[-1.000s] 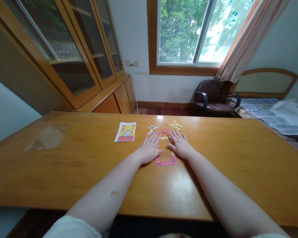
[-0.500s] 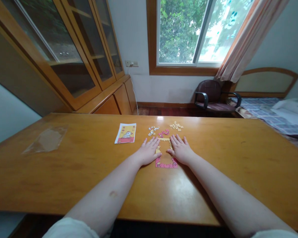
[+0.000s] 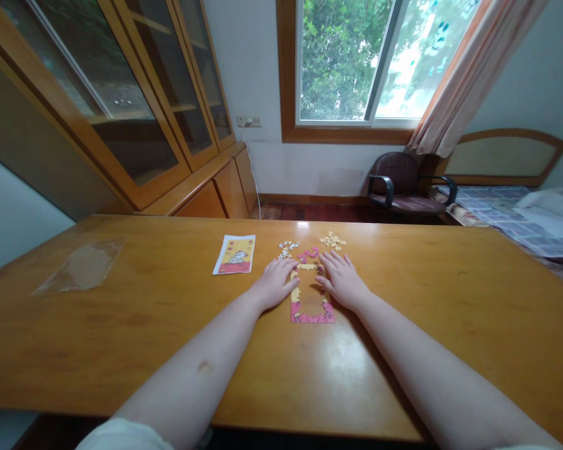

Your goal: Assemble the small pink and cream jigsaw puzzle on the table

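- My left hand lies palm down on the table, fingers stretched out and slightly apart, gripping nothing; its fingertips touch the left edge of the puzzle frame.
- My right hand lies flat the same way at three o'clock of the frame's upper half, fingers loosely spread, thumb against the right edge.
- The puzzle frame sits flat between my hands: a pink and yellow border with bare table showing through its middle.
- At twelve o'clock of the frame, just beyond my fingertips, are a few pink pieces.
- A pale pile of pieces sits at eleven o'clock of the frame, a yellow pile at one o'clock.
- The picture card lies at ten o'clock of my left hand, apart from it.
- A clear plastic bag lies well off at nine o'clock.
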Demonstrator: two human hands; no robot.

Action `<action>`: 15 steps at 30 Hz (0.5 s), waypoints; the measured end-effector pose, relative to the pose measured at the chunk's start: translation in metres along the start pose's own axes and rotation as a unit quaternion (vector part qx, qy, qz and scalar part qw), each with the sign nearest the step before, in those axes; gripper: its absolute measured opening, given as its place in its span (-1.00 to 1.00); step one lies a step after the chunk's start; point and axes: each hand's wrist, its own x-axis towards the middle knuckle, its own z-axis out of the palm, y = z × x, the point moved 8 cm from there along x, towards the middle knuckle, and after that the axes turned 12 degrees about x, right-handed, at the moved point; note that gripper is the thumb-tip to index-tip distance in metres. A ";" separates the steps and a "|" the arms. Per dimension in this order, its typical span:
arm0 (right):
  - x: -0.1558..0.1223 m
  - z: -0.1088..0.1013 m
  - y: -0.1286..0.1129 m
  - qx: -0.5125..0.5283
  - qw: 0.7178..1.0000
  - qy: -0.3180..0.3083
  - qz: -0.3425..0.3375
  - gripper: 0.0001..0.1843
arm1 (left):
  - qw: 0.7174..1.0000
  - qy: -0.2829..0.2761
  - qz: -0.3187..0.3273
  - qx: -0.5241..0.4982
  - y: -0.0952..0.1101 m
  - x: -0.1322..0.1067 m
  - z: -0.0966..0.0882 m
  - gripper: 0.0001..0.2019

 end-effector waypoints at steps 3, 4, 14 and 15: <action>0.003 -0.005 0.003 0.013 0.999 0.028 -0.012 -0.39 | 0.998 0.055 -0.014 -0.013 -0.005 0.003 -0.010 -0.65; 0.004 -0.005 0.005 0.017 0.999 0.035 -0.011 -0.41 | 0.998 0.060 -0.015 -0.012 -0.006 0.003 -0.011 -0.67; 0.013 -0.005 0.033 0.052 0.994 0.076 0.064 -0.46 | 0.998 0.010 -0.062 0.024 -0.010 0.005 0.003 -0.53; 0.013 -0.004 0.034 0.047 0.994 0.071 0.065 -0.43 | 0.998 0.009 -0.062 0.014 -0.010 0.005 0.003 -0.52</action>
